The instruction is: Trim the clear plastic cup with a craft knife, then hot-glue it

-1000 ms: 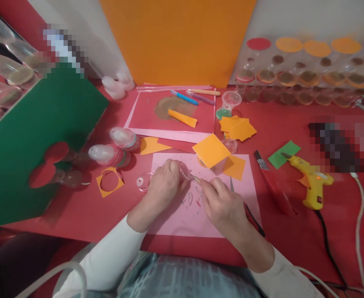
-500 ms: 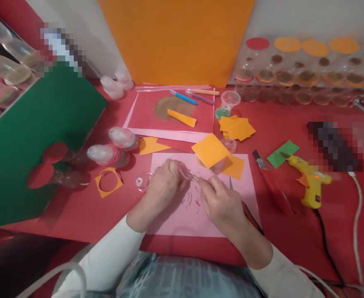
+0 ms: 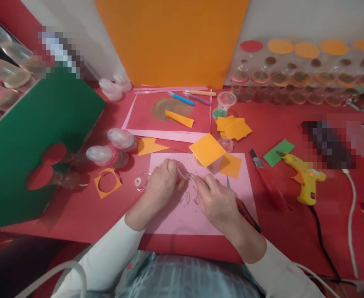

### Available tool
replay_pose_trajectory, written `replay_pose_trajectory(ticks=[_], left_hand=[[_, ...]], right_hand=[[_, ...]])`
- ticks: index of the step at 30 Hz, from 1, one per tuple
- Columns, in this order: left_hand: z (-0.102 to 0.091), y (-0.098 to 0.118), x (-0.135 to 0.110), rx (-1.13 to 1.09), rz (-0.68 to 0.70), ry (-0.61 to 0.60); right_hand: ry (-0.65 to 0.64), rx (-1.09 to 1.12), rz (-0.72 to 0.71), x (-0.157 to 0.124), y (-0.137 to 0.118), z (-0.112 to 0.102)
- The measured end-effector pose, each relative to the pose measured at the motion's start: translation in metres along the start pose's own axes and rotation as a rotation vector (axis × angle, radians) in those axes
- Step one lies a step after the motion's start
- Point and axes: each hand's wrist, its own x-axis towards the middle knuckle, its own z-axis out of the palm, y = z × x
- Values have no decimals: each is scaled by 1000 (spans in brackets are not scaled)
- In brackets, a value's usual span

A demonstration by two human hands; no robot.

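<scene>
- The left hand (image 3: 161,183) is gripping a clear plastic piece (image 3: 181,170).
- The right hand (image 3: 216,199) is pinching a slim tool (image 3: 192,176), seemingly trimming.
- The next stroke is likely needing steadiness.

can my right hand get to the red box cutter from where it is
Probably yes: the red box cutter lies uncovered to the right of your right hand, though that hand holds a slim tool.

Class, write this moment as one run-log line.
left hand: holds clear rounded plastic piece; right hand: holds slim pale-handled tool, tip at piece; beneath: pink paper sheet, small scraps
</scene>
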Motion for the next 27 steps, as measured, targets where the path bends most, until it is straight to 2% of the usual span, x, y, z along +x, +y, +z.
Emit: replay_pose_trajectory(ticks=[11,20,27], left_hand=[[0,-2,0,-83,-95,-3],[-2,0,2,-105,-65,10],[-1,-1,2,-81,-63,-3]], right_hand=[[-3,109,122,-2,8,-8],[-56,113,73,-2,3,-11],[-32,56,21,-1,2,-6]])
